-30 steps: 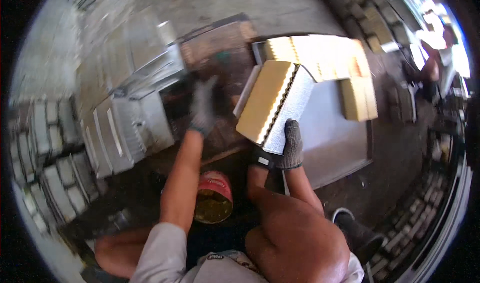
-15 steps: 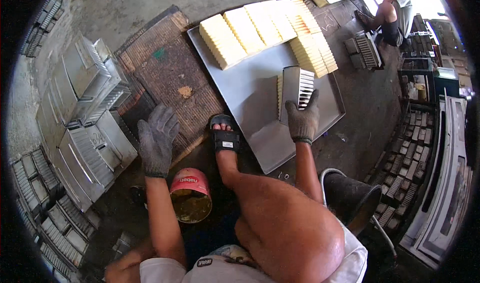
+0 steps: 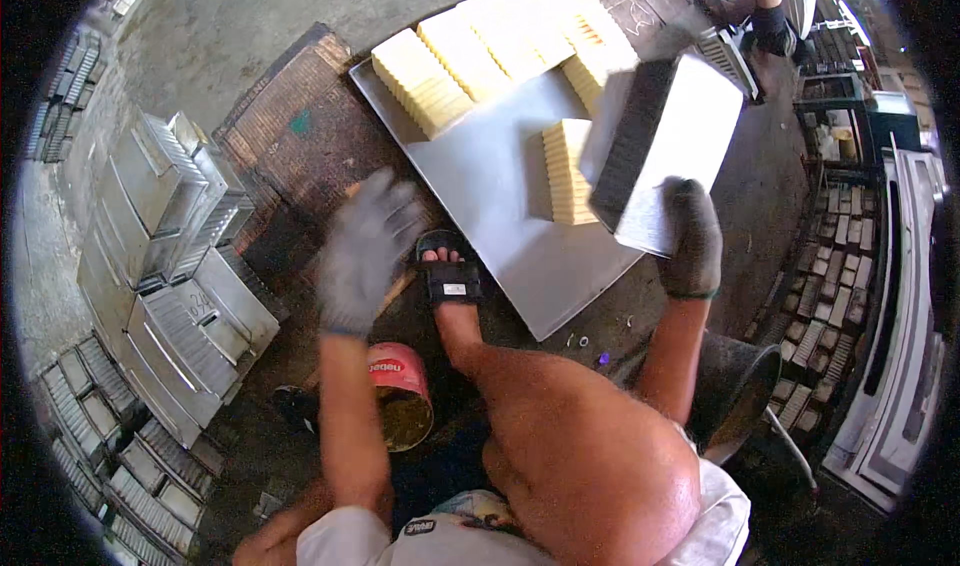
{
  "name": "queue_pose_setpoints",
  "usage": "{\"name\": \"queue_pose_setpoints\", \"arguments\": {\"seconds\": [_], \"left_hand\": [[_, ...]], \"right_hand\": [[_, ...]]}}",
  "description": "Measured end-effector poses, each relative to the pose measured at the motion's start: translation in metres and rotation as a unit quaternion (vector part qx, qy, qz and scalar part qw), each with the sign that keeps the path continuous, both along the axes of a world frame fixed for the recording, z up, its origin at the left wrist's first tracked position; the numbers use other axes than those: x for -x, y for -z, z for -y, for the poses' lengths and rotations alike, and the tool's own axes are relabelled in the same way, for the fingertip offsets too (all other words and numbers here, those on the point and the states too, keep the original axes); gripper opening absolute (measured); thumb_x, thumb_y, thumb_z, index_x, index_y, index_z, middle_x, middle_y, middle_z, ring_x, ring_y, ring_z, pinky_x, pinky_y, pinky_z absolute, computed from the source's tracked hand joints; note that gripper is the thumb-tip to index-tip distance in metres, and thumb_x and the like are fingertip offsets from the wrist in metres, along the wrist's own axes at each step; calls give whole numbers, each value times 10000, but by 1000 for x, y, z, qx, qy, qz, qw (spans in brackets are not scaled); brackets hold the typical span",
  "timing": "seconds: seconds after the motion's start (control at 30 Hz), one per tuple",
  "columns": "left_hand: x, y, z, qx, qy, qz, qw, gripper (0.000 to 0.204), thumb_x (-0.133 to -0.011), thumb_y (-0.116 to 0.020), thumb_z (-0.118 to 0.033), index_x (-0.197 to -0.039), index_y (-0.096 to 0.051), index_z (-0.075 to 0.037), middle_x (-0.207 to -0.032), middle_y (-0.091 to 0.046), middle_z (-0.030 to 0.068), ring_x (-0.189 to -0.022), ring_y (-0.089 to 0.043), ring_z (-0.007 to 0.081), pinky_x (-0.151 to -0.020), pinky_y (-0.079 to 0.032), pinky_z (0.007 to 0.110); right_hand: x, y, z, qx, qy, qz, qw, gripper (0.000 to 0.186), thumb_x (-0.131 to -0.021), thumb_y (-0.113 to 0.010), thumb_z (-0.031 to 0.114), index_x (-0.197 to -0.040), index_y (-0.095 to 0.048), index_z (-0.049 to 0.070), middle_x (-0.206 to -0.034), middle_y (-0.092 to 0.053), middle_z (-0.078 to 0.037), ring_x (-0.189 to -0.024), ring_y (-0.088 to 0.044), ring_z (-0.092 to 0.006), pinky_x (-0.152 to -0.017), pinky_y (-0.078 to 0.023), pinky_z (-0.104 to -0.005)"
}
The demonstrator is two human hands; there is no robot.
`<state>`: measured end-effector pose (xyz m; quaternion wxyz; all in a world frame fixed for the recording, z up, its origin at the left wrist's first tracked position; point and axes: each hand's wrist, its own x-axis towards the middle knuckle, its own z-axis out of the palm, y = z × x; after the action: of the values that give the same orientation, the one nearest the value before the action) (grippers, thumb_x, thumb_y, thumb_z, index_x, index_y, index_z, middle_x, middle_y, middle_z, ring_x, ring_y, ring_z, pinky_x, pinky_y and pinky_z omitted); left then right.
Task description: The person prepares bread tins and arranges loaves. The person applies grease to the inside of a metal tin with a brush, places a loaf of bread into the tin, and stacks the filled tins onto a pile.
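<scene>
My right hand (image 3: 692,236), in a grey knit glove, grips an empty-looking metal mould (image 3: 680,136) raised at the right side of a wide metal tray (image 3: 500,256); motion blurs part of the mould. A ribbed yellow block (image 3: 568,171) stands alone on the tray just left of the mould. More ribbed yellow blocks (image 3: 420,81) line the tray's far side. My left hand (image 3: 368,246), gloved and slightly blurred, hangs left of the tray over a worn cardboard sheet (image 3: 285,146), fingers apart and holding nothing. My sandalled foot shows beside the tray.
Stacked metal moulds (image 3: 180,266) stand at left, with rows of moulds (image 3: 835,266) at right. A pink bucket (image 3: 405,396) and a dark bucket (image 3: 740,386) flank my leg. Another person (image 3: 775,16) sits at top right. A white-framed panel (image 3: 900,306) lies along the right edge.
The mould in my right hand has left the yellow block standing on the tray and risen up and rightward. My left hand has shifted rightward and slightly upward since the middle frame.
</scene>
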<state>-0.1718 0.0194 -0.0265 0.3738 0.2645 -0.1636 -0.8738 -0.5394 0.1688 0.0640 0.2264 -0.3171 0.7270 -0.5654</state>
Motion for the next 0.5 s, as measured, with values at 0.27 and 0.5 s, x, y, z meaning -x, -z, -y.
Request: {"name": "queue_pose_setpoints", "arguments": {"seconds": [0.27,0.5], "left_hand": [[46,-5,27,13,43,-53,998,771,-1023,-525,-584,-1589,-382,-80,-1501,-534,182,-1322,-546,342,-1138,-435,515],[-39,26,-11,-60,-41,72,995,786,-1015,-518,-603,-1589,-381,-82,-1510,-526,182,-1333,-538,352,-1143,-429,524]], "right_hand": [[-34,-10,23,-275,-241,101,925,490,-1038,-596,334,-1314,-627,-71,-1175,-724,-227,-1013,-717,-277,-927,-556,-436],[-25,156,-33,-557,-366,-311,677,424,-953,-560,386,-1159,-743,65,-1167,-718,-244,-1116,-684,-406,-971,-542,-489]]}}
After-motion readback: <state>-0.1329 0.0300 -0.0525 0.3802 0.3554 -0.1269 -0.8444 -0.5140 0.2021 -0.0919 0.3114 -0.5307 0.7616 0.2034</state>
